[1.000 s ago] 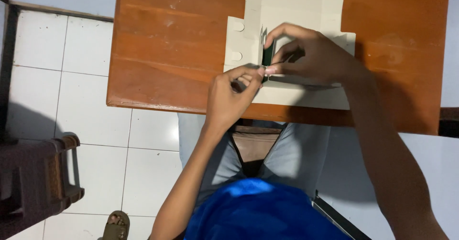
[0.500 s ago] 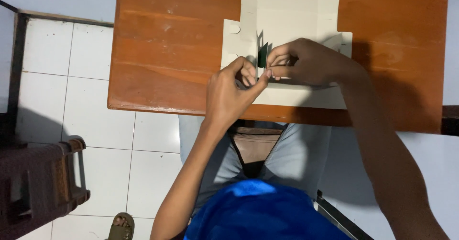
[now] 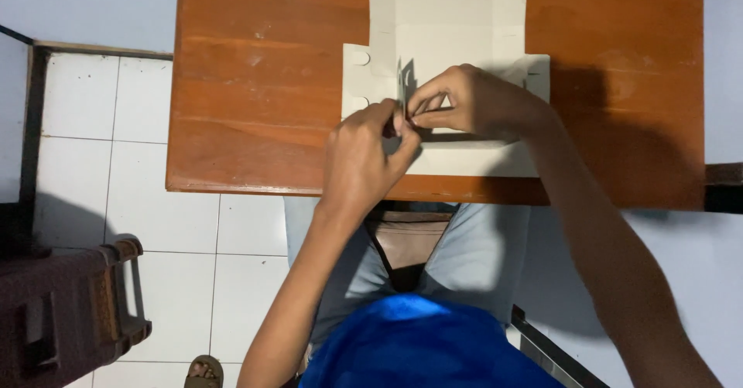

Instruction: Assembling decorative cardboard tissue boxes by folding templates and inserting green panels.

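Frame centre: left hand (image 3: 362, 160) and right hand (image 3: 472, 102), fingertips pressed together, each grip pinching small dark folded piece (image 3: 404, 88). Piece upright over flattened white cardboard sheet (image 3: 445, 24) on brown tabletop (image 3: 255, 86).

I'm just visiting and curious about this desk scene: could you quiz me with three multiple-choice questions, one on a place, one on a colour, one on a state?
1. Where does the flat cardboard sheet lie?
A. on the wooden table
B. on the floor
C. on the stool

2. What colour is the floor?
A. green
B. white
C. black

3. What are the hands doing?
A. resting apart
B. both pinching a small dark piece
C. gripping the table edge

A: the sheet lies on the tabletop. B: the tiles are white. B: left hand and right hand meet at the piece.
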